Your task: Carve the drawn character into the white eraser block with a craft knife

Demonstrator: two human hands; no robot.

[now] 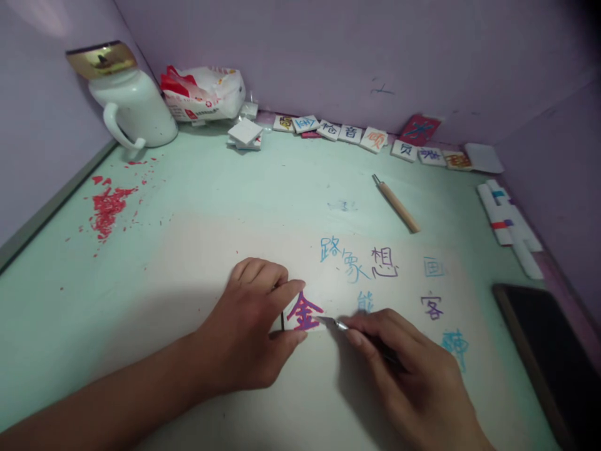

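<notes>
A pale tile (304,313) with a purple and red character lies on the light sheet (206,250). My left hand (256,322) grips it, with the index finger at its top edge and the thumb at its lower edge. From the right, my right hand (408,363) is closed around a slim craft knife (342,324), whose thin blade meets the tile's right side. Most of the knife's handle is hidden by my fingers. Several blue and purple characters are written on the sheet above and right of my hands.
A wooden-handled carving tool (398,205) lies beyond the sheet. Tiles (350,133) line the back wall, beside a bag (204,94) and white mug (136,106). Red shavings (107,210) are at left; markers (509,219) and a dark phone (549,351) at right.
</notes>
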